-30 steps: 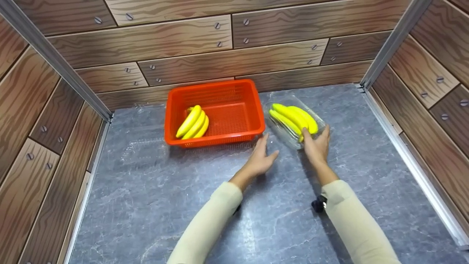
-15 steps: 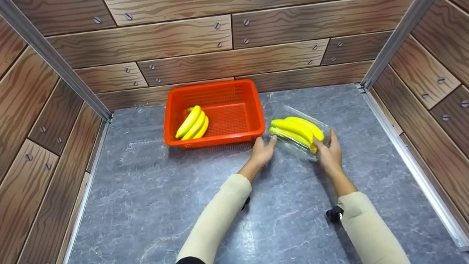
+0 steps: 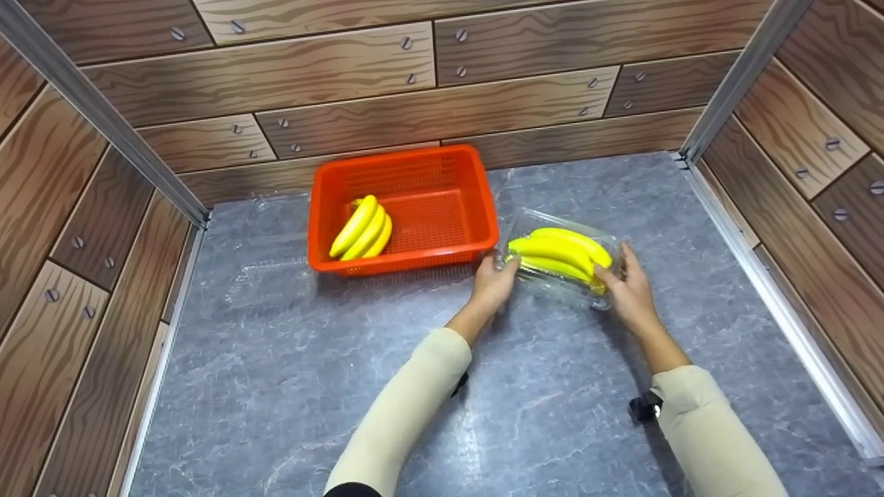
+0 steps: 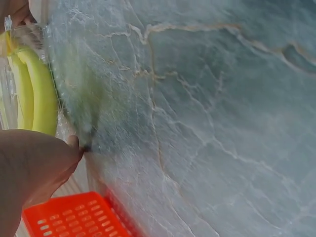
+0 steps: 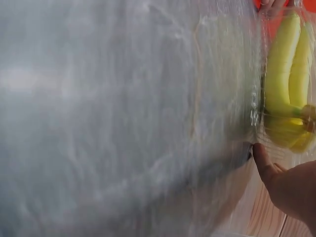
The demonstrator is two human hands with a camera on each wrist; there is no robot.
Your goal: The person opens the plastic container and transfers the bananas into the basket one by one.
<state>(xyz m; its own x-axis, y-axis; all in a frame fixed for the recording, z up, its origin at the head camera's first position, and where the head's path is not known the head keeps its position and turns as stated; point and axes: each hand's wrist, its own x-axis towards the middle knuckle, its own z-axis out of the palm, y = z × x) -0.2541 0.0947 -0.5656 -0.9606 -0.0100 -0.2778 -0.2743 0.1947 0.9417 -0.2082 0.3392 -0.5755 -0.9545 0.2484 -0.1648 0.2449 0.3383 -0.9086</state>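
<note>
A clear plastic container (image 3: 552,293) with a bunch of yellow bananas (image 3: 556,252) in it is right of the red basket. My left hand (image 3: 492,286) holds its left end, thumb up on the rim, close to the basket's corner. At the opposite end, my right hand (image 3: 632,297) grips the container with its thumb beside the banana tips. The left wrist view shows the bananas (image 4: 39,94) beyond my hand (image 4: 34,168). In the right wrist view, the stem end of the bananas (image 5: 281,69) lies near my right hand (image 5: 291,187). Some fingers are hidden underneath.
The red basket (image 3: 400,264) stands against the back wall, with another banana bunch (image 3: 362,231) at its left. A second clear plastic container (image 3: 269,279) lies left of the basket on the grey marbled surface (image 3: 276,386). Wood-patterned walls enclose the back and sides.
The container with bananas has come nearer and turned more level across the view. My right hand moved right and down with it. My left hand moved up to the container and took its left end.
</note>
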